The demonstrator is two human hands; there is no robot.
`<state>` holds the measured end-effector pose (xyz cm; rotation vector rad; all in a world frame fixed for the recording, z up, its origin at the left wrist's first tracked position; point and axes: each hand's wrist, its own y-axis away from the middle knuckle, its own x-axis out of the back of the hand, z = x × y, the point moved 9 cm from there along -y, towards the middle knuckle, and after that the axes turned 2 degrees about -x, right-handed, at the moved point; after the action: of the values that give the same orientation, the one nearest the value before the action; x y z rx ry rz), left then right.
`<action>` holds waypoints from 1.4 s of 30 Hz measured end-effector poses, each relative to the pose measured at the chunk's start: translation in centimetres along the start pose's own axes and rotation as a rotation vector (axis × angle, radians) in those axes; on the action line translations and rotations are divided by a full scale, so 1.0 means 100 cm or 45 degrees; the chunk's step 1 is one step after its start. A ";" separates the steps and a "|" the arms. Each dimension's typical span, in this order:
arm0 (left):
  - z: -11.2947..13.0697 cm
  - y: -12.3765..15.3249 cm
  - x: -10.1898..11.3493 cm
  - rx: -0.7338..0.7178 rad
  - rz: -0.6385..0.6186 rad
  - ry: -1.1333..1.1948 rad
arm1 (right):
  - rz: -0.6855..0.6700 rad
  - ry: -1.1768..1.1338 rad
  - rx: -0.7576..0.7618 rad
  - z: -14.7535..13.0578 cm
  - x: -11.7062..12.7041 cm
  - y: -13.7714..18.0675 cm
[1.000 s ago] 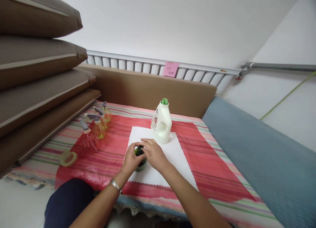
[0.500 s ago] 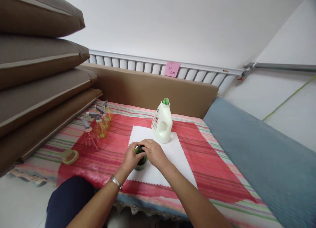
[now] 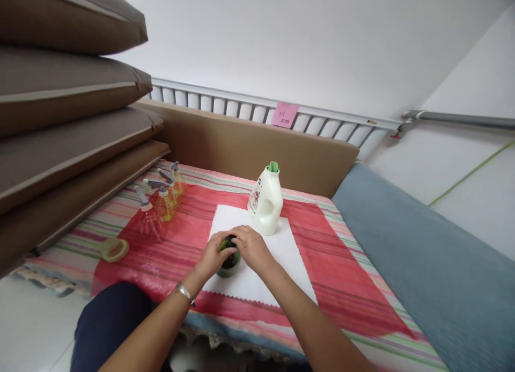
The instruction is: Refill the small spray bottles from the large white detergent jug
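A small dark-green, cup-like container (image 3: 228, 271) stands on the front left part of a white cloth (image 3: 287, 270) with zigzag edges. My left hand (image 3: 214, 253) curls around its upper left side, and my right hand (image 3: 252, 247) around its upper right. Both sets of fingers meet over the top, with something dark and bright green showing between them; its kind is not clear. Behind my hands, at the back of the cloth, stands a pale detergent jug (image 3: 266, 200) with a handle and an uncapped green spout.
Several spray bottles (image 3: 164, 203) stand at the left on a red sheet (image 3: 333, 243) over a striped cloth. A round pale-green lid (image 3: 114, 249) lies nearer me. Stacked brown cushions (image 3: 76, 130) rise at the left; a blue-grey panel (image 3: 406, 243) borders the right.
My hands stay curled around the top of the green container, with barely any shift. The camera view has moved slightly.
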<state>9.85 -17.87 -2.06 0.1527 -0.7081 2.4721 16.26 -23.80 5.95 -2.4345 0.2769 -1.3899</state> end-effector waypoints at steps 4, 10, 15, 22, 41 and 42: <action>0.002 0.002 -0.004 -0.013 -0.037 0.027 | 0.003 0.000 -0.002 -0.001 0.001 0.000; -0.003 0.000 0.001 0.037 0.020 0.003 | -0.006 0.005 -0.007 -0.001 0.001 0.000; -0.001 -0.001 0.000 0.017 -0.035 0.040 | -0.010 0.011 -0.014 -0.001 0.001 0.000; -0.002 -0.006 -0.004 0.029 -0.038 0.056 | -0.022 0.024 -0.029 -0.001 -0.001 0.000; 0.004 0.000 0.012 0.051 0.072 -0.179 | -0.037 0.070 -0.033 0.000 -0.005 -0.001; 0.005 0.000 0.009 0.057 0.077 -0.204 | -0.037 0.072 -0.034 0.000 -0.005 -0.001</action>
<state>9.06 -17.64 -1.38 0.3539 -0.7340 2.5552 16.06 -23.54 5.61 -2.4326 0.2767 -1.4782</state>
